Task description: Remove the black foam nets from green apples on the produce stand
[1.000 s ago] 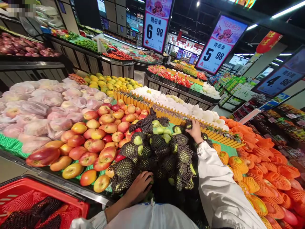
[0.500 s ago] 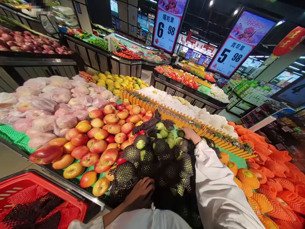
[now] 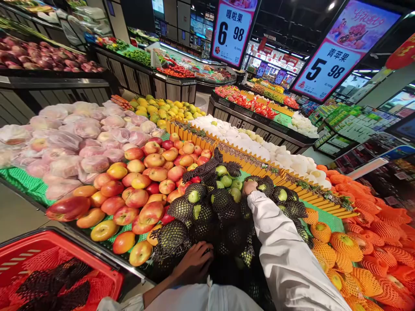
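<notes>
Green apples [image 3: 222,170], many in black foam nets, are heaped in front of me. My right hand [image 3: 250,187] reaches to the far part of this heap, curled with its fingertips turned down and hidden. Whatever it grips does not show. Beside it sit a netted green apple [image 3: 266,185] and bare green apples. Nearer to my body, my left hand [image 3: 197,258] lies on the dark front of the heap, fingers stretched and loosely bent. It touches the black netting next to a netted green apple [image 3: 173,237].
Red-yellow apples [image 3: 134,198] lie left of the heap, with bagged fruit [image 3: 61,147] beyond. A red basket [image 3: 110,263] holding red and black nets stands at lower left. Orange-netted fruit [image 3: 372,276] is at right. A yellow fence divider [image 3: 240,155] runs behind.
My right hand has shifted slightly left and down, and the netted green apple that was at its fingers no longer shows there. More netted apples show right of it. My left hand stays put.
</notes>
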Demonstrator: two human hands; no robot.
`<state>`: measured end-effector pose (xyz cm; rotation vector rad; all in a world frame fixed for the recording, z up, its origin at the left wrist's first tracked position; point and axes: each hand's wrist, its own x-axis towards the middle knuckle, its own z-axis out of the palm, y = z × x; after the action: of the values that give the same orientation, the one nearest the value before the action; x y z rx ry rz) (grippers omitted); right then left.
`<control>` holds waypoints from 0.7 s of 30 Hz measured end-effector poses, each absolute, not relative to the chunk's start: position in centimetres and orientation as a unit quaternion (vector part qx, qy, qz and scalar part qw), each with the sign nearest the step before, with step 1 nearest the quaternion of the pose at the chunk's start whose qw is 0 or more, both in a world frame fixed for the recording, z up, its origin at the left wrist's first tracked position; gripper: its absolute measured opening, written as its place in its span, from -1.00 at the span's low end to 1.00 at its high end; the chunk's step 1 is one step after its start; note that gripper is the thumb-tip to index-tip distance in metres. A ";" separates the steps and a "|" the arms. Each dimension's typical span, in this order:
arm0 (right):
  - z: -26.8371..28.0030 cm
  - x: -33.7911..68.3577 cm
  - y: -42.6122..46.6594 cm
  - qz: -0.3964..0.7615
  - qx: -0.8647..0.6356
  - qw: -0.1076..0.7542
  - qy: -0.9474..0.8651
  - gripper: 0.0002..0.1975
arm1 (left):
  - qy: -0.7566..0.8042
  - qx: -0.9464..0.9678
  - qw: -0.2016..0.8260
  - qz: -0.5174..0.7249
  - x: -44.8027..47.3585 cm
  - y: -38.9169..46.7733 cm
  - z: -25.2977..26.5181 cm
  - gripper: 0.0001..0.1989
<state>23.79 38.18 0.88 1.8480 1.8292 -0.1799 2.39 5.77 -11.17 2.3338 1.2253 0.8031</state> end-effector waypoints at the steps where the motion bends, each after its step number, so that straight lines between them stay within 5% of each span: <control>1: 0.9 23.9 38.3 -0.069 0.687 0.268 0.672 -0.70 | 0.436 0.834 0.198 0.275 2.3 5.8 -11.0 -0.79; 8: 3.3 26.4 38.0 -0.111 0.662 0.197 0.715 -0.68 | 0.442 0.830 0.234 0.246 2.3 5.9 -10.3 -0.75; 15: 5.9 28.9 36.6 -0.114 0.645 -0.010 0.756 -0.34 | 0.445 0.835 0.221 0.237 2.4 5.7 -9.9 -0.80; 21: 5.2 26.8 37.8 -0.222 0.642 -0.165 0.715 -0.57 | 0.440 0.837 0.215 0.241 2.3 5.7 -9.8 -0.79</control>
<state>26.83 37.77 5.16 2.2623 2.5165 -0.7823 2.34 5.74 -9.80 2.3218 1.2210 0.6688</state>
